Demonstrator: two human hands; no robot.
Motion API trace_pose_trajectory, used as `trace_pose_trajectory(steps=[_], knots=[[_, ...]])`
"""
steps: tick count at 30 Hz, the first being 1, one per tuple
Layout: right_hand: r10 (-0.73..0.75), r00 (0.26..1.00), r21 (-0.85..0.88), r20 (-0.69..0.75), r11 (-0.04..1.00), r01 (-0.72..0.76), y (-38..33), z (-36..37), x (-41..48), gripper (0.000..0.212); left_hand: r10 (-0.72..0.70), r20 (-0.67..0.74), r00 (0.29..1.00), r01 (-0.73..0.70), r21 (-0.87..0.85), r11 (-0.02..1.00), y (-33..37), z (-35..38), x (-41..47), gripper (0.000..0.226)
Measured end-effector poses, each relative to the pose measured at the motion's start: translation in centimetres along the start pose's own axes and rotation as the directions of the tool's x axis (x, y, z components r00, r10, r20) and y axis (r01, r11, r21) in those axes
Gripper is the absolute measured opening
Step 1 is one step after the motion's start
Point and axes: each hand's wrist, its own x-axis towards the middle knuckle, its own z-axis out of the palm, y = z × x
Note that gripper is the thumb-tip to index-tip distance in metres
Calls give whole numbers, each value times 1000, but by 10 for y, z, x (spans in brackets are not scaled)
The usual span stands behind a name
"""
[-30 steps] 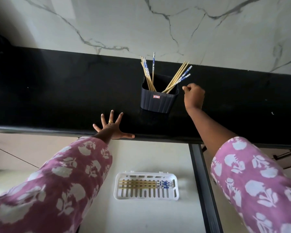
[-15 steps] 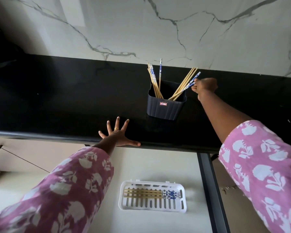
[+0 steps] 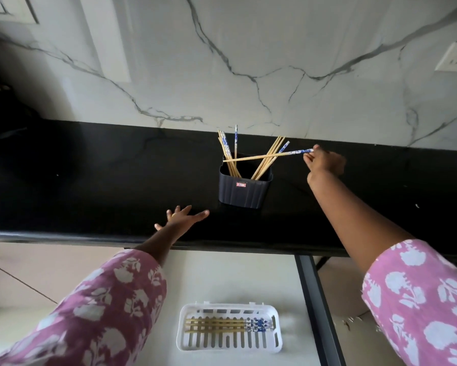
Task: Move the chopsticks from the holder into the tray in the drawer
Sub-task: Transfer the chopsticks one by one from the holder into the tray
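A dark ribbed holder [image 3: 244, 191] stands on the black counter with several bamboo chopsticks [image 3: 264, 162] leaning in it. My right hand [image 3: 323, 162] pinches the blue-patterned ends of a pair of chopsticks [image 3: 264, 155], which lies nearly level across the holder's top. Near the counter's front edge, left of the holder, my left hand [image 3: 181, 217] is spread with straight fingers and holds nothing. Below, in the open drawer, a white slotted tray [image 3: 231, 347] holds a few chopsticks [image 3: 222, 324] lying flat.
The black counter [image 3: 90, 180] runs along a marble wall with a socket [image 3: 454, 58] at the right. The drawer's dark right rail [image 3: 318, 310] stands beside the tray. A dark object [image 3: 0, 109] sits at the far left.
My right hand has pulled a pair of chopsticks out to the right, so it now lies level above the holder. My left hand has slid slightly right along the counter edge.
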Motion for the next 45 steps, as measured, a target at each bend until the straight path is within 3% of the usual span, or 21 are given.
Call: trace_pose_trajectory(steps=[3, 6, 8, 11, 17, 19, 20, 22, 24, 27, 30, 34, 38, 40, 43, 45], knots=[[193, 981, 144, -5, 971, -190, 10, -16, -22, 21, 161, -77, 984, -175, -241, 954, 34, -1, -13, 74], [348, 938, 226, -10, 914, -337, 30, -30, -46, 21, 309, -188, 932, -361, -523, 772, 65, -5, -28, 61], [420, 907, 269, 22, 871, -410, 44, -39, -62, 19, 306, -289, 907, -421, -634, 648, 79, -8, -37, 52], [495, 866, 263, 79, 827, -497, 62, -51, -81, 11, 245, -401, 883, -468, -717, 517, 88, -12, -44, 36], [519, 845, 55, 131, 847, -529, 98, -69, -99, 18, 232, -481, 845, -531, -711, 460, 85, -19, -55, 19], [498, 859, -150, 118, 864, -480, 106, -71, -102, 17, 272, -462, 844, -535, -693, 483, 86, -25, -63, 18], [431, 895, -299, 116, 874, -382, 107, -72, -103, 18, 295, -456, 840, -543, -676, 498, 88, -28, -64, 18], [153, 965, -608, 213, 794, 8, 108, -71, -106, 27, 341, -454, 823, -567, -619, 544, 89, -34, -67, 21], [-78, 904, -635, 421, 686, 355, 100, -67, -115, 28, 393, -452, 801, -596, -534, 600, 92, -39, -71, 21], [-161, 762, -519, 627, 644, 562, 85, -56, -129, 32, 477, -429, 767, -637, -427, 641, 97, -42, -77, 18], [-160, 665, -474, 730, 582, 661, 79, -44, -136, 29, 526, -417, 741, -668, -386, 635, 100, -39, -85, 18], [-119, 593, -487, 796, 456, 745, 88, -42, -142, 17, 544, -366, 755, -655, -383, 651, 95, -32, -86, 23], [-45, 624, -545, 780, 441, 713, 106, -51, -143, 16, 531, -263, 806, -591, -430, 683, 76, -18, -78, 23], [36, 656, -600, 754, 446, 664, 118, -60, -144, 16, 486, -237, 841, -539, -429, 724, 58, -10, -69, 38], [169, 636, -639, 753, 420, 645, 142, -76, -145, 15, 301, -201, 932, -344, -237, 909, 29, 1, -45, 68], [272, 598, -653, 754, 407, 639, 158, -88, -149, 15, 183, -137, 974, -188, -27, 982, 8, 7, -33, 68]])
